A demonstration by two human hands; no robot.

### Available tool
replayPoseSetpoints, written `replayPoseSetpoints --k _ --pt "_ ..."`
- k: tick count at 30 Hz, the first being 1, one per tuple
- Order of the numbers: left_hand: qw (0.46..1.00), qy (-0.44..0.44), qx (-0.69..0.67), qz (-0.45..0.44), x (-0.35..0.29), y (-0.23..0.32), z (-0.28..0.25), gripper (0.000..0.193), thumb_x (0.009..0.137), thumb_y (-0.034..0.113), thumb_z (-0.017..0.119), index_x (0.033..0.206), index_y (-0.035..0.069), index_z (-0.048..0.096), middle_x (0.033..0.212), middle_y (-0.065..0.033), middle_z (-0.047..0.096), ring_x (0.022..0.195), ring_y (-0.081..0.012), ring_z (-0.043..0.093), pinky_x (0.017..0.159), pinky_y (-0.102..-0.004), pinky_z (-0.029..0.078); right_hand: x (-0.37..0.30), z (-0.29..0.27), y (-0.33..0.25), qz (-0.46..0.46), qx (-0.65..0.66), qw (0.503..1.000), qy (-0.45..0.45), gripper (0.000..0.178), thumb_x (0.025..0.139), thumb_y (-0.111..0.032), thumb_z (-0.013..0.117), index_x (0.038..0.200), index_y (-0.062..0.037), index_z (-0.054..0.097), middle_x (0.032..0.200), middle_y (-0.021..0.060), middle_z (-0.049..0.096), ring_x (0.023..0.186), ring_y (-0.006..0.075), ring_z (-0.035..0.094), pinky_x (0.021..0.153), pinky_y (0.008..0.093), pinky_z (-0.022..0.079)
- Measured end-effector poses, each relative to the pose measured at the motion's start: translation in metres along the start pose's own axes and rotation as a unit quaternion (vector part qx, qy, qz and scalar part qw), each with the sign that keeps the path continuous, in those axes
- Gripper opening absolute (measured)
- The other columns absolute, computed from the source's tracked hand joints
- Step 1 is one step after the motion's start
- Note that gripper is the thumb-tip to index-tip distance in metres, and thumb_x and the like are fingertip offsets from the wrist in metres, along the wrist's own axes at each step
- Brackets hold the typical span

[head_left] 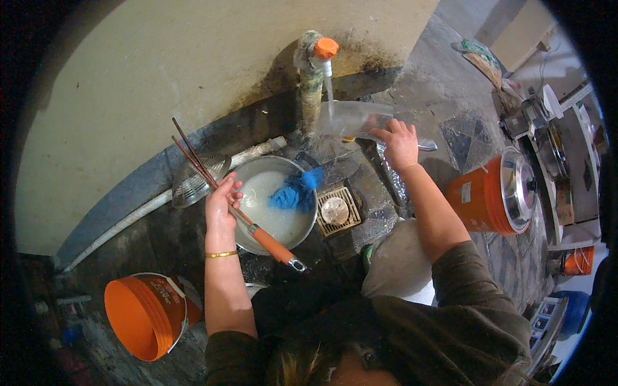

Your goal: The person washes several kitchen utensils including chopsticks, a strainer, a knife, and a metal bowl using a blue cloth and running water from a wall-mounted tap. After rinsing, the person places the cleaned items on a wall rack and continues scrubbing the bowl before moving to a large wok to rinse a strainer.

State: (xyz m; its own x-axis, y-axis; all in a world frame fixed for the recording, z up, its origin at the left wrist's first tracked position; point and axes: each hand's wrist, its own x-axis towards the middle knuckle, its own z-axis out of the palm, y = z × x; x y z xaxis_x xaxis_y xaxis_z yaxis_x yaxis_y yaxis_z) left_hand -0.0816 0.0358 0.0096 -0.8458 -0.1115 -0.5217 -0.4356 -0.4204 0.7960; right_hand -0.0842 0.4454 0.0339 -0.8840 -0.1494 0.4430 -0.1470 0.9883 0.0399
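My left hand point(222, 201) is closed around a metal skimmer point(193, 186) with an orange handle, together with a pair of brown chopsticks point(185, 145). They cross the left side of a metal basin point(311, 226) of cloudy, foamy water. A crumpled blue cloth point(293, 193) lies in that water, partly over the rim. My right hand point(400, 143) grips a clear plastic container point(351, 118), tilted on its side beneath the tap point(326, 49). Water runs from the orange-knobbed tap onto it. A shiny metal handle end point(427, 145) shows beside my right hand; what it belongs to is hidden.
A square floor drain point(338, 209) sits right of the basin. An orange bucket point(145, 315) stands at lower left, and a lidded orange bucket point(486, 196) at right. A white pipe point(122, 230) runs along the wall. Shelves with pots point(550, 151) line the far right.
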Motion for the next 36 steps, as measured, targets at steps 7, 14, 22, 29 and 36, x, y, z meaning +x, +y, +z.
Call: replayPoseSetpoints --k 7,14,22,29,36 --pt "1.0 0.004 0.003 -0.011 0.005 -0.004 -0.001 0.026 0.085 0.018 0.062 0.108 0.007 0.061 0.079 -0.0028 0.063 0.054 -0.0098 0.054 0.043 -0.0192 0.034 -0.003 0.001 0.004 0.015 0.024 1.0 0.006 0.037 0.068 -0.003 0.055 0.098 -0.0205 0.068 0.086 0.0029 0.054 0.088 0.0228 0.054 0.077 0.0371 0.038" --pt "1.0 0.007 0.004 -0.014 0.007 -0.006 0.0 0.025 0.085 0.019 0.061 0.107 0.008 0.062 0.079 -0.0022 0.063 0.054 -0.0094 0.054 0.043 -0.0192 0.034 0.011 0.021 -0.01 -0.08 0.091 0.992 0.033 0.03 0.066 0.0 0.057 0.09 -0.0149 0.065 0.087 0.0041 0.054 0.089 0.0238 0.053 0.078 0.0363 0.039" --pt "1.0 0.01 0.013 -0.008 0.006 -0.002 -0.01 0.027 0.083 0.023 0.065 0.107 0.012 0.062 0.077 0.0029 0.06 0.057 -0.0068 0.051 0.046 -0.0185 0.034 0.057 0.042 -0.035 -0.203 0.11 0.973 0.026 0.021 0.068 -0.005 0.061 0.087 -0.0127 0.063 0.09 0.0042 0.055 0.091 0.0226 0.053 0.08 0.0365 0.039" --pt "0.998 0.052 -0.032 -0.01 0.016 -0.016 -0.01 0.03 0.087 0.026 0.06 0.112 0.01 0.06 0.098 -0.0055 0.062 0.069 -0.0156 0.06 0.052 -0.0236 0.038 0.065 0.033 -0.06 -0.208 0.138 0.967 0.041 0.025 0.065 -0.002 0.061 0.087 -0.0129 0.063 0.088 0.0037 0.055 0.089 0.0235 0.053 0.079 0.0358 0.039" --pt "0.991 -0.061 -0.112 -0.045 0.028 -0.038 0.011 0.061 0.086 0.043 0.06 0.135 0.012 0.04 0.123 -0.0175 0.05 0.098 -0.027 0.062 0.062 -0.0244 0.041 0.056 0.029 -0.069 -0.2 0.228 0.952 0.046 0.027 0.063 0.001 0.058 0.086 -0.0117 0.062 0.088 0.0046 0.055 0.09 0.0251 0.054 0.076 0.0375 0.039"
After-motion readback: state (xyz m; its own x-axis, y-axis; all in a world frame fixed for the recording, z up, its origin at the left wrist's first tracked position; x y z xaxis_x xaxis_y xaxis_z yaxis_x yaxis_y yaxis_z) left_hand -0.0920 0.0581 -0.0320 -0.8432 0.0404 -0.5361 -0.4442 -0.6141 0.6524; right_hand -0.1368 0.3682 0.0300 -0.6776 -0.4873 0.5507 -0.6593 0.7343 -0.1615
